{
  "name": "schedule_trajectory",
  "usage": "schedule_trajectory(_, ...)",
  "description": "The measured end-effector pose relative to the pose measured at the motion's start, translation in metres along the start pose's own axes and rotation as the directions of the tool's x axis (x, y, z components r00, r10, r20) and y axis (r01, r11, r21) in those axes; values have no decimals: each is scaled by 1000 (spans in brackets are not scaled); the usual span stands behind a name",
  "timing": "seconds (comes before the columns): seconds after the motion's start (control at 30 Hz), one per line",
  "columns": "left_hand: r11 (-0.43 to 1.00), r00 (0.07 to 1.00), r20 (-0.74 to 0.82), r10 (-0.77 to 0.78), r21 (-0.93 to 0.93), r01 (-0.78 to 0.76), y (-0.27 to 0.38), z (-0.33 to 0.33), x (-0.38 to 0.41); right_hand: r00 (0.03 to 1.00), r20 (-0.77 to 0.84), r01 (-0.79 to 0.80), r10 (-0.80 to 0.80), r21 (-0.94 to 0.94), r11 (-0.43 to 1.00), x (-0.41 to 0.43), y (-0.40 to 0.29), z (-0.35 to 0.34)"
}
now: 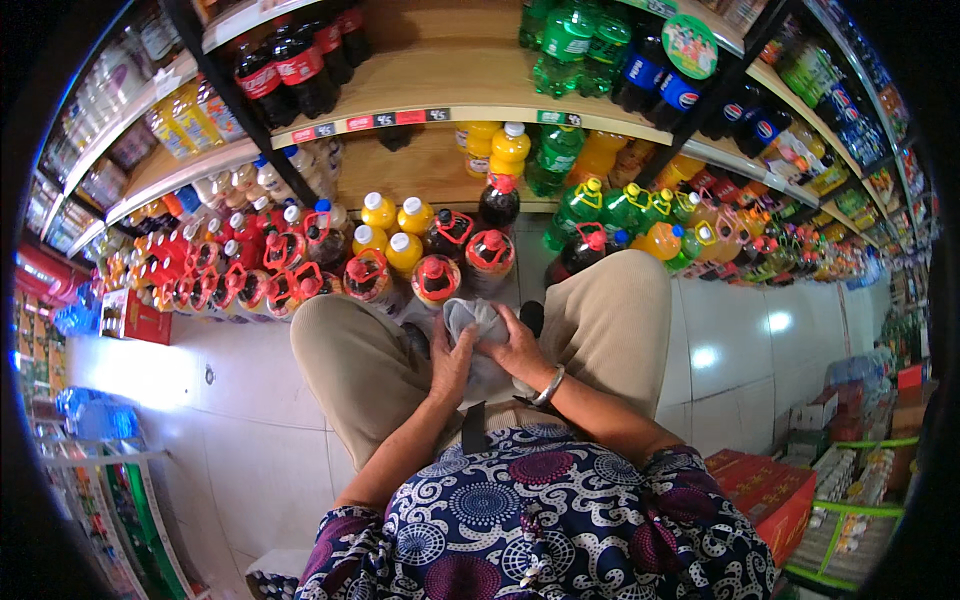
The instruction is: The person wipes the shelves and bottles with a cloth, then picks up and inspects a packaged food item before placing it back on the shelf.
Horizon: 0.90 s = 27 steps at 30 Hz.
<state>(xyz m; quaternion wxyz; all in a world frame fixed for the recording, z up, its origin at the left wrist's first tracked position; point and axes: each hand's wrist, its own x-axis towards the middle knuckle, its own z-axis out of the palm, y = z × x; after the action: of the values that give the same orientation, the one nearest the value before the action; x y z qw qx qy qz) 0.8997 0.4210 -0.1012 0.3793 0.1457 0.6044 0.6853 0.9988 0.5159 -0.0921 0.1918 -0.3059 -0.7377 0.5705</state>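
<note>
Between my knees, my left hand [451, 361] and my right hand [523, 351] both grip a bunched grey cloth [475, 318]. A metal bracelet is on my right wrist. Just beyond the cloth, large dark drink bottles [436, 280] with red caps and carrying loops stand on the floor. Yellow bottles [406, 253] with white caps are grouped behind them. One dark bottle [576, 255] with a red cap stands by my right knee, partly hidden by it. My fingers cover part of the cloth.
Wooden shelving [427, 67] ahead holds cola, green and Pepsi bottles. More floor bottles run left [225, 281] and right [720, 240]. A red carton [761, 495] is behind me at right, near a green-edged rack [859, 510]. Blue water bottles [97, 412] stand at left.
</note>
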Motion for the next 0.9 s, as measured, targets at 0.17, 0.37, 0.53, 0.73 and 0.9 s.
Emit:
schedule_trajectory(0.17, 987, 975, 157, 158, 14, -162, 11, 38, -28, 977, -195, -78, 82, 26, 997, -27, -4, -22)
schedule_trajectory(0.37, 998, 888, 459, -2, -52, 30, -8, 72, -44, 935, -315, -91, 164, 236, 967, -71, 17, -59)
schedule_trajectory(0.53, 927, 866, 405, -294, -100, 361, 2, 87, -42, 932, -355, 70, 66, 355, 932, -95, 24, -79)
schedule_trajectory(0.73, 929, 938, 319, -139, -285, 235, 7, 71, -27, 934, -204, -209, 293, 352, 912, -99, 43, -65)
schedule_trajectory(0.9, 789, 877, 178, -446, -385, 479, 30, 65, -16, 864, 475, 138, 166, -541, 830, -129, 185, -63)
